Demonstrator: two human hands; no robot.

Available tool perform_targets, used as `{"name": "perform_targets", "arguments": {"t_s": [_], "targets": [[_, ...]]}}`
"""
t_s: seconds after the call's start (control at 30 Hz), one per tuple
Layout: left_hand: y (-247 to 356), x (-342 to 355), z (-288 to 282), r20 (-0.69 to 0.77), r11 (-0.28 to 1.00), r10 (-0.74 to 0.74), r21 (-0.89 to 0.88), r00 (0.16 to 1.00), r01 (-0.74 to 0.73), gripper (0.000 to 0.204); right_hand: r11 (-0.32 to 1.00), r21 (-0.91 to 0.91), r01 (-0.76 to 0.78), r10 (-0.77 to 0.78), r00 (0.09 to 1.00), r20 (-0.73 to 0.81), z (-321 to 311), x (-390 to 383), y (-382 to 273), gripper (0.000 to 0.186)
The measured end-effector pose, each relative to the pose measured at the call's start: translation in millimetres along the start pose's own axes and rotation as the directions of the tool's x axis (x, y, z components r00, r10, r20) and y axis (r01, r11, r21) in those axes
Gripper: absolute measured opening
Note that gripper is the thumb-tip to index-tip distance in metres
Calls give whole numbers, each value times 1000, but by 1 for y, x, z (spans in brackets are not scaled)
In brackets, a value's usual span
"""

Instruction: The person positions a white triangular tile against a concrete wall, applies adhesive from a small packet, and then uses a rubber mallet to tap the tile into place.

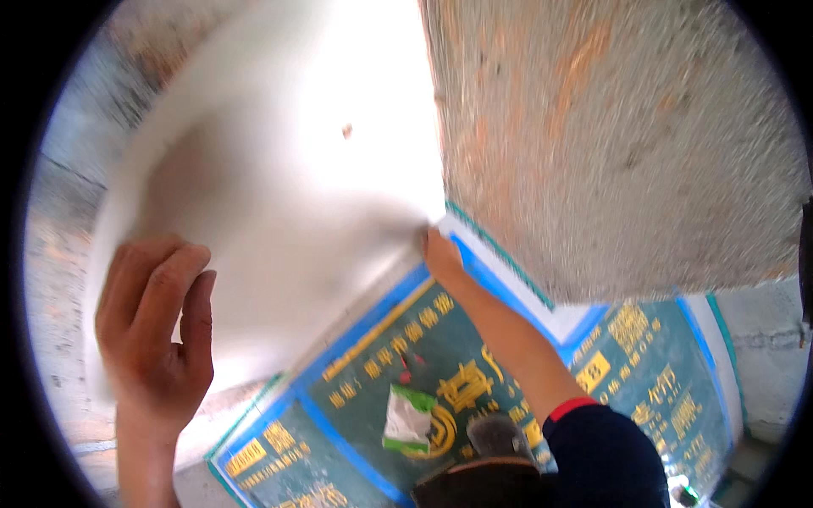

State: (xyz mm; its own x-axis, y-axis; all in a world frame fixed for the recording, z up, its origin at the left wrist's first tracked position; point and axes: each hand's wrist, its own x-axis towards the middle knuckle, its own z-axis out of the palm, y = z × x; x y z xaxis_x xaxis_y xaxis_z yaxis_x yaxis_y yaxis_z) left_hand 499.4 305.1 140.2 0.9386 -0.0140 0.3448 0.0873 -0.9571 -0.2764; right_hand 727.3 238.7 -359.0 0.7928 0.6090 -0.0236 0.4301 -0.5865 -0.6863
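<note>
A large white sheet [296, 102] with a curved left edge fills the upper left of the head view. My left hand [157, 330] is over its lower left part, fingers loosely bent with a small gap at the thumb and nothing visible between them. My right hand [440, 254] reaches forward and grips the sheet's right corner, its fingertips partly hidden. Beneath it lie green printed boards [398, 339] with blue borders and yellow markings. A small white and green packet [409, 419] lies on the board below my hands.
A rough grey concrete surface [610, 144] with orange streaks occupies the upper right. Weathered grey surfaces [63, 195] show at the left rim. A dark shoe [500, 440] is at the bottom middle, on the printed board.
</note>
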Motion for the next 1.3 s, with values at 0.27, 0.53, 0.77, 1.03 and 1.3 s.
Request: {"name": "perform_targets", "arguments": {"t_s": [0.27, 0.53, 0.77, 1.03, 1.3], "targets": [[-26, 176, -21, -183, 832, 402, 482, 897, -275, 28, 998, -26, 61, -64, 988, -140, 26, 1, 1, 20], [-13, 219, 56, 27, 646, 683, 444, 730, -621, 11, 992, 44, 120, -115, 988, -106, 17, 0, 4, 16], [-17, 209, 88, -47, 715, 672, 303, 739, -630, 11, 998, -60, 4, -7, 999, -49, 3, -5, -7, 13], [-28, 214, 105, -143, 620, 761, 450, 633, -643, 9, 980, -27, 197, -197, 952, -232, 4, -11, 9, 18], [-26, 215, 100, -59, 600, 705, 580, 707, -551, 12, 984, -32, 175, -178, 975, -131, 1, -5, 14, 18]]}}
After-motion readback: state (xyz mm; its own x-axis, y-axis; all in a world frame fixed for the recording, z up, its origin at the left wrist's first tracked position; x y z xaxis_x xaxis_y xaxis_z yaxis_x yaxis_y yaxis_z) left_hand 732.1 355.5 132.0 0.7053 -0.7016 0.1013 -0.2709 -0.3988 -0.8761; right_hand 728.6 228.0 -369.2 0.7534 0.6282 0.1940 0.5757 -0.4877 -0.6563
